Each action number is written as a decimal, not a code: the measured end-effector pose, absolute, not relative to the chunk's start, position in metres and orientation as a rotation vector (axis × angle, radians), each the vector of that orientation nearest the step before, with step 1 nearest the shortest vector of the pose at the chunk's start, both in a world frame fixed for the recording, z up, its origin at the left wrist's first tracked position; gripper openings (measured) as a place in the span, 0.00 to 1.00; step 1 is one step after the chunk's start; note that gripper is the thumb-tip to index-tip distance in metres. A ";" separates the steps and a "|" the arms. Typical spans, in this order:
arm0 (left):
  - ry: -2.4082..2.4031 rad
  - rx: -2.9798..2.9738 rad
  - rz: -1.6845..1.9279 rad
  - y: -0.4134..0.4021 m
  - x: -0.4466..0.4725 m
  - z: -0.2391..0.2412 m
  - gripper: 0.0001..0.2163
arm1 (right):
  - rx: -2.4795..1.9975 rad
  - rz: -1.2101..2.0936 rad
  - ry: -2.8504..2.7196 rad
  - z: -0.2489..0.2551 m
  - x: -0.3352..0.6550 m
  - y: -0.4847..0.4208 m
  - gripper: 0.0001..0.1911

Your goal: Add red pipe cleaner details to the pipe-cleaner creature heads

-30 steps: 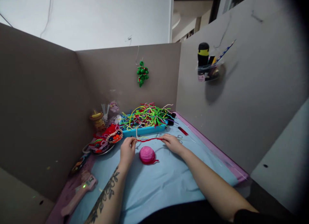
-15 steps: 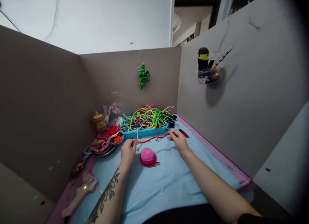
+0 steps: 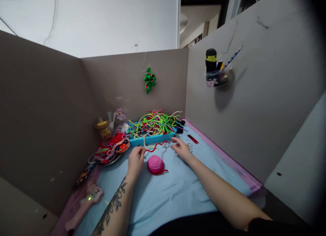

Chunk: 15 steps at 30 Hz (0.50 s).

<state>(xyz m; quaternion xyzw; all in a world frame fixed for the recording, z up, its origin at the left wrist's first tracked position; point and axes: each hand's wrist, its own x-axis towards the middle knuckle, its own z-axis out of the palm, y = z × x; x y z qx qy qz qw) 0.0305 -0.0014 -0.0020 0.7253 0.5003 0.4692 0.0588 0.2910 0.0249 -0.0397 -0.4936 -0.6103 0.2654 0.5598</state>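
My left hand (image 3: pixel 136 160) pinches one end of a red pipe cleaner (image 3: pixel 157 146), which curls away to the right, wavy and slack. My right hand (image 3: pixel 182 150) rests on the light blue mat (image 3: pixel 175 192) just right of the pipe cleaner's free end, fingers loosely curled, with nothing visibly in them. A round pink wound piece (image 3: pixel 155 164) with a red tail lies on the mat between my hands. Behind them stands a blue tray (image 3: pixel 152 138) heaped with several coloured pipe cleaners (image 3: pixel 152 123).
A red and orange pipe-cleaner figure (image 3: pixel 113 147) lies on a plate at left, by a small jar (image 3: pixel 103 128). A pink glue gun (image 3: pixel 84 205) lies near left. Scissors (image 3: pixel 190 146) lie right of my hand. Grey cardboard walls surround the mat; a green ornament (image 3: pixel 149 79) and a tool holder (image 3: pixel 216 73) hang on them.
The red pipe cleaner was stretched between both hands; now my right hand has let it go and moved back left onto the mat, and the strand has sprung into a wavy curl.
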 end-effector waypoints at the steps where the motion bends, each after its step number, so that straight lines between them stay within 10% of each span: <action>1: 1.514 2.200 1.423 -0.001 0.031 -0.002 0.08 | -1.173 0.627 -1.454 -0.040 0.290 0.025 0.23; 15: 1.357 2.280 1.357 -0.005 0.036 -0.004 0.07 | -1.240 0.465 -1.433 -0.039 0.296 0.022 0.10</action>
